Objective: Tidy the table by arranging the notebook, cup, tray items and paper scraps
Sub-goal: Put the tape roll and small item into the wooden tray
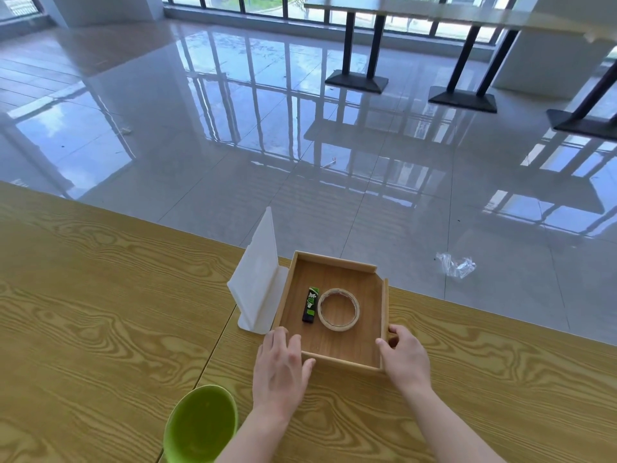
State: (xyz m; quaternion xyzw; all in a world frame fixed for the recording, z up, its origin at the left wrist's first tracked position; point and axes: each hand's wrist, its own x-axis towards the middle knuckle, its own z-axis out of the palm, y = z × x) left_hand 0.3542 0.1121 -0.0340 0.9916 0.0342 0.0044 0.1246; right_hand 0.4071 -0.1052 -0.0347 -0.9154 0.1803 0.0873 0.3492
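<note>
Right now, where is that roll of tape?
In the head view, the tape roll lies flat inside the wooden tray, just right of the green-and-black lighter, beyond both hands.

Tray [340,360] between both hands: brown wood. Inside it: black-green printed stick [310,304], beige tape ring [338,309]. Beside: white stand [255,279], green cup [200,426]; table [100,312] yellow wood-grain.

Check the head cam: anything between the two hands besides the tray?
In the head view, only the near end of the wooden tray lies between the left hand and right hand. The tape roll and green-black stick sit farther back.
</note>
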